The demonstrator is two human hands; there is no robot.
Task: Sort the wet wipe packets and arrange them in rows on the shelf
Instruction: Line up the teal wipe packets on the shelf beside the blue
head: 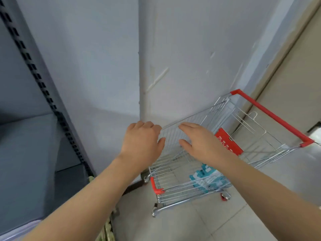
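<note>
Well, the wet wipe packets (206, 178) lie low down on the bottom of the little wire cart (178, 190). They are blue-green and white, and they sit in a small flat pile on the side nearest the person. The wires blur them, so I cannot tell which way their long sides run. The right hand (199, 141) is the nearer one. It hangs high over the middle of the cart, and the packets are below it and back toward the person, just under that forearm. To get them, I think that hand must drop down and pull back a little. Its grip is loose, with the fingers out straight and flat, the palm down and nothing in it. The left hand (142, 140) hangs beside it, by the cart's front edge and farther from the packets. Its fingers bend softly and its grip has nothing in it either. The grey shelf (26, 145) stands well off to the left, so any packet must be lifted out and carried over there.
</note>
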